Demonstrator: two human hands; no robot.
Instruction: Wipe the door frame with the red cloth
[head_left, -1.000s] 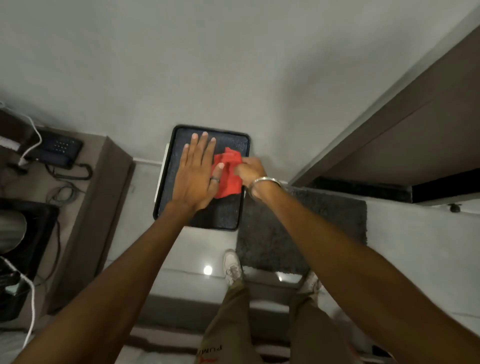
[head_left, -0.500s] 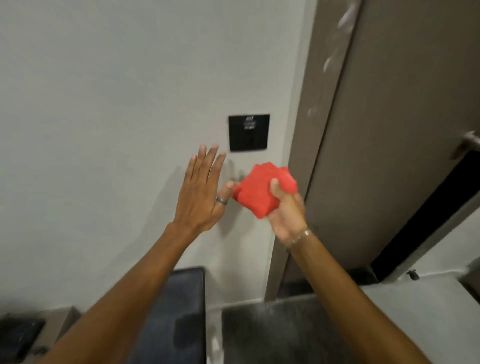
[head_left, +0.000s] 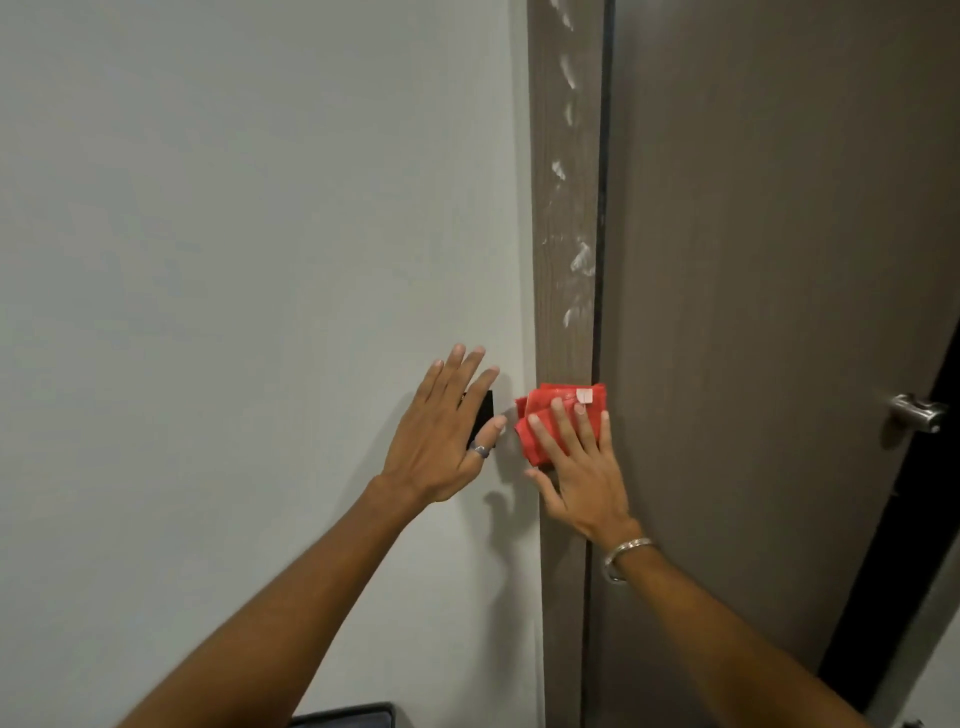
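A: Red cloth (head_left: 550, 415) lies under the right hand (head_left: 582, 467), fingers spread flat, pinning it to the frame (head_left: 563, 291). The left hand (head_left: 441, 436) is open on the wall (head_left: 234, 260), holding nothing.

B: Progress?

A: Barely begun; white smears (head_left: 574, 260) remain above. Half a second ago the cloth was pinched in mid-air, off the frame.

Two hands (head_left: 441, 436), one red cloth (head_left: 550, 415)

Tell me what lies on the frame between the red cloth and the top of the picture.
In the head view, the door frame above the red cloth carries white smears, unwiped.
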